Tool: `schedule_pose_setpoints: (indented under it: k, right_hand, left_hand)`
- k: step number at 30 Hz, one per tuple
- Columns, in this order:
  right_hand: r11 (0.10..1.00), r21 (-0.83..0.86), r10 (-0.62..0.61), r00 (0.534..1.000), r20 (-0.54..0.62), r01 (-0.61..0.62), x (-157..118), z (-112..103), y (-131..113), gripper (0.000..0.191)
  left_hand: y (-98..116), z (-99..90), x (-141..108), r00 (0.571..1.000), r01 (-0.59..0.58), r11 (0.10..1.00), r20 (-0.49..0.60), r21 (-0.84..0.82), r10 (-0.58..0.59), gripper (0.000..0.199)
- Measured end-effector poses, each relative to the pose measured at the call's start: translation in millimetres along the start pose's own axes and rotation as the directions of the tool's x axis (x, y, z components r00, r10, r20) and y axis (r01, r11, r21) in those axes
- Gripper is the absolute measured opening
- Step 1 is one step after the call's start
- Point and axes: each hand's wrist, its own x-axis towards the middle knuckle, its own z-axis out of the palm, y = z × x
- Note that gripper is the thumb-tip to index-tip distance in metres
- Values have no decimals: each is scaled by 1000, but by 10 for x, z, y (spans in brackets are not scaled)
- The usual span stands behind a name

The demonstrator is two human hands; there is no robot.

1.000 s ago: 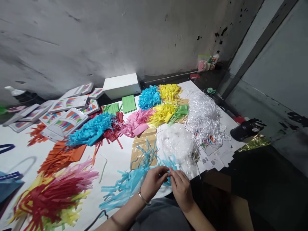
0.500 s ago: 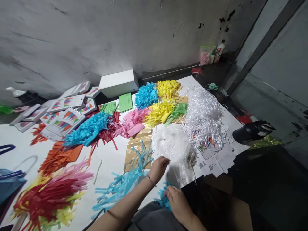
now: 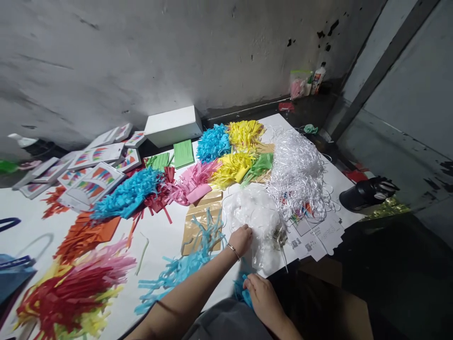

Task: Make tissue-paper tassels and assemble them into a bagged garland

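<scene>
Blue fringe [image 3: 242,289] in curled right hand [image 3: 261,295], curled left hand [image 3: 241,240] at bag [image 3: 255,208], grip unclear.

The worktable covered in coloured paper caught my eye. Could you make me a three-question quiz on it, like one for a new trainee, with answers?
1. What is the left hand nearest to?
A) the pile of boxes
B) the white plastic
C) the yellow paper

2. True or false: in the picture, the black bottle is to the right of the white string.

3. Fill in the colour: the paper at the right hand is ____.

Key: 1. B; 2. True; 3. Blue.
</scene>
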Motion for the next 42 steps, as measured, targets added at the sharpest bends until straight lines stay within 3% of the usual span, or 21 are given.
schedule_pose_setpoints:
  k: [6,11,13,15,17,19,22,28,32,38,42]
  right_hand:
    - [999,-39,-21,999,-32,20,41,33,-38,32]
    - [1000,-20,19,981,-193,-23,128,-94,-73,35]
    - [1000,-4,8,970,-244,-9,198,-162,-210,34]
    - [998,-15,-58,971,-233,56,282,-192,-428,32]
    - [985,-57,-172,972,-160,165,364,-159,-677,30]
    - [956,-104,-282,957,-64,275,425,-61,-902,30]
    - [915,-174,-362,932,38,363,460,141,-1135,31]
    - [787,-358,-430,863,267,503,463,414,-1444,30]
    - [750,-327,-434,800,413,575,480,532,-1658,31]
    - [766,-299,-415,793,446,569,442,763,-1803,30]
    - [817,-249,-385,814,434,519,424,847,-1829,29]
  left_hand:
    - [-27,-16,-98,994,34,964,-94,-265,-61,13]
    - [-157,-252,-478,989,26,808,-101,-589,-105,23]
    - [-207,-361,-727,988,18,629,-83,-778,-130,30]
    - [-244,-463,-993,985,19,311,-36,-950,-171,35]
    - [-277,-554,-1241,979,17,18,13,-1000,-202,36]
    - [-321,-629,-1452,972,-9,-83,11,-997,-237,34]
    - [-435,-706,-1710,954,-90,-79,-63,-993,-293,30]
    - [-756,-721,-2156,921,-186,45,-190,-981,-340,30]
    - [-930,-716,-2407,928,-204,101,-225,-974,-296,31]
    - [-1076,-836,-2668,894,-266,347,-365,-899,-260,26]
    - [-1147,-865,-2731,894,-274,266,-347,-924,-283,25]
